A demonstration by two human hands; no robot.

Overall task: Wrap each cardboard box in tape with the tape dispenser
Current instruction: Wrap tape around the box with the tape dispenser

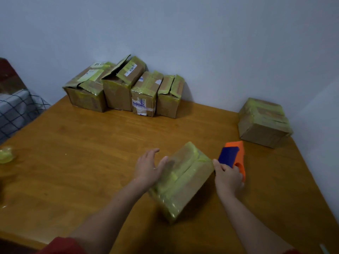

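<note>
Head view: left hand (148, 167) released, fingers straight, resting against left side of yellow-green-taped brown cardboard box (183, 182), which sits between both hands on wooden counter (82, 143); right hand (228, 177) grasping orange-and-blue plastic tape dispenser (233, 154), just right of box.

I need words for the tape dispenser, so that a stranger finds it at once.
On the wooden table, look right of the near box. The tape dispenser, gripped by the right hand, is the only orange and blue thing there.
</note>
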